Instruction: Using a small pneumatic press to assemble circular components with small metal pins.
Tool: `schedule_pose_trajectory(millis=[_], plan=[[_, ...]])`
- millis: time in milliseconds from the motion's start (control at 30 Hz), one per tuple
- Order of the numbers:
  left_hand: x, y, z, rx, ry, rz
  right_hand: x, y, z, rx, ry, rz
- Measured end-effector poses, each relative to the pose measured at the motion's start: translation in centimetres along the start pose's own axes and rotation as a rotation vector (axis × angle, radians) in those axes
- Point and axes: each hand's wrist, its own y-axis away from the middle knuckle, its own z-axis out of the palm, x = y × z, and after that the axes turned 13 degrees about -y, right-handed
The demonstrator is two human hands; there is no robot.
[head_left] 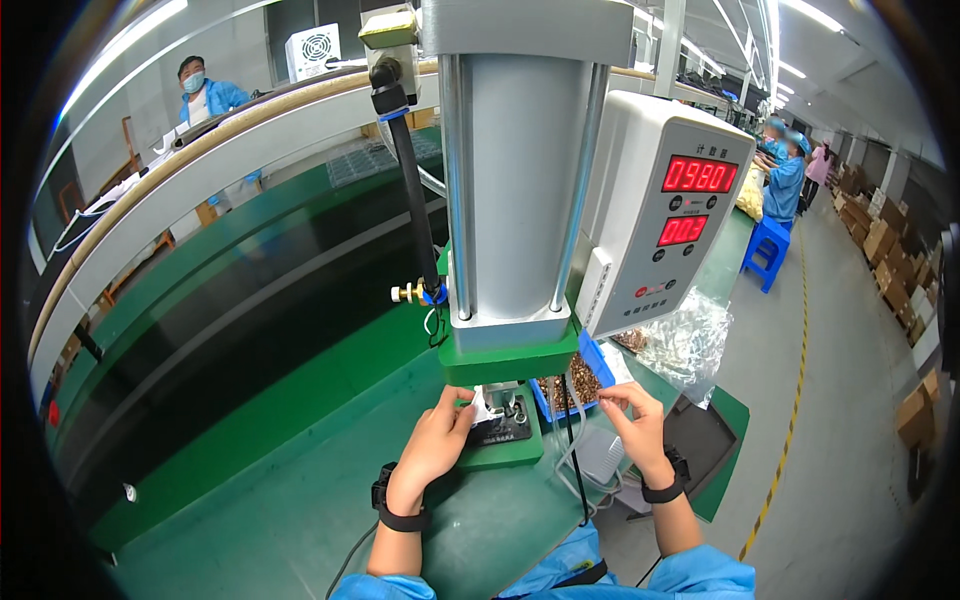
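A press with a grey cylinder (515, 180) and a green head (512, 362) stands in front of me. My left hand (437, 440) is at its base, fingers closed on a small white piece (481, 408) beside the black fixture plate (508, 432). The piece's exact kind is too small to make out. My right hand (637, 428) hovers at the near right side of a blue bin (545, 402) holding many small brass-coloured parts (582, 382). Its thumb and fingertips are pinched together; whatever they hold, if anything, cannot be seen.
A white counter box (660, 215) with red digits is fixed right of the press. Clear plastic bags (685, 345) lie behind the bin. A cable (570, 450) hangs beside the green base (505, 457). A dark tray (700, 440) sits at the right. Co-workers (787, 175) sit farther off.
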Motion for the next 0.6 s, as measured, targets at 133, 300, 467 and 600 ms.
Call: schedule_pose_trajectory(millis=[133,300,467,600], plan=[[0.0,0.0,0.1,0.010,-0.018,0.000,-0.7,-1.4,0.4,-0.219,-0.038,0.052],[-0.4,0.0,0.5,0.044,-0.022,0.016,-0.4,-2.5,1.9,-0.368,-0.061,0.085],[-1.2,-0.3,1.0,0.130,-0.040,0.088,-0.9,-4.2,5.6,-0.501,-0.202,0.059],[-0.4,-0.3,0.7,0.103,-0.071,0.070,-0.6,-5.4,7.3,-0.535,-0.169,-0.050]])
